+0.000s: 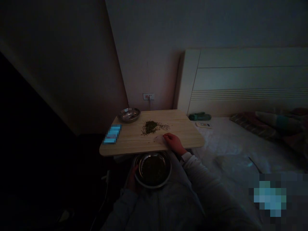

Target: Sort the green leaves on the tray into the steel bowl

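My left hand grips the left side of a shiny metal bowl on my lap, just below the table's front edge. Inside the bowl lies a dark layer of contents, too dim to make out. On the small wooden table, my right hand is closed with its fingers pinched on a thin, clear, flat piece resting near the tabletop. Beyond it spreads a pile of small dark green grains, with loose ones scattered to its right.
A second metal bowl stands at the table's back left corner, with a blurred-out phone in front of it. To the right is a bed with a pale headboard, a green bottle and a remote control. A wall socket holds a plug.
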Demonstrator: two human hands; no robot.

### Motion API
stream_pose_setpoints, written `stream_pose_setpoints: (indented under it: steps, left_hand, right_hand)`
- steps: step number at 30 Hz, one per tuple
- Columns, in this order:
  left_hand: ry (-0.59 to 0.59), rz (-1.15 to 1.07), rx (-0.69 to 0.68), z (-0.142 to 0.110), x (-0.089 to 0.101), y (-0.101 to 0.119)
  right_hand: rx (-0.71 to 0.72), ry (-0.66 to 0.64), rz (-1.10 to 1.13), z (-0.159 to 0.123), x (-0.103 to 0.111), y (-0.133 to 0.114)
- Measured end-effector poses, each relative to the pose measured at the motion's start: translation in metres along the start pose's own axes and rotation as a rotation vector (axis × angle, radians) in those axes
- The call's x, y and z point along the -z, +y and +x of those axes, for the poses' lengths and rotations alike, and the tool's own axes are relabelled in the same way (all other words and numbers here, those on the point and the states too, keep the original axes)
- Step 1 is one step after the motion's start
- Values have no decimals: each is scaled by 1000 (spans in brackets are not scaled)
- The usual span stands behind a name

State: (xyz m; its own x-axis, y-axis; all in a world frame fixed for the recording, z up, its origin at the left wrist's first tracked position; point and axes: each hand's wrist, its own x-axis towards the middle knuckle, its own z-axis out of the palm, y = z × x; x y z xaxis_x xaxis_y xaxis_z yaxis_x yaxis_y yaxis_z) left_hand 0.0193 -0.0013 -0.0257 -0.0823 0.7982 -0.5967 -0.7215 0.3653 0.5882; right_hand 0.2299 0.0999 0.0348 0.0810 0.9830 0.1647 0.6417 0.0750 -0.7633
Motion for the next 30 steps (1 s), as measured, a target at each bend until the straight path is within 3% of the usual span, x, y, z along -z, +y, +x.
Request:
stream_pose_setpoints:
  steps: [4, 10, 15, 25, 30]
  left_hand:
    - [48, -14, 62, 0, -2, 0]
    - [76, -4, -17, 3, 2, -1]
    - [96, 30, 30, -4, -4, 2]
    - [82, -12, 44, -2, 5, 3]
    - [74, -74, 33, -5, 6, 3]
  right_hand:
    - [8, 0, 31, 0, 1, 3]
    - [20, -14, 27, -1, 0, 3]
    - [61, -53, 2, -1, 1, 4]
    - [34, -77, -40, -2, -2, -3]
    - [97, -91, -38, -4, -11, -8]
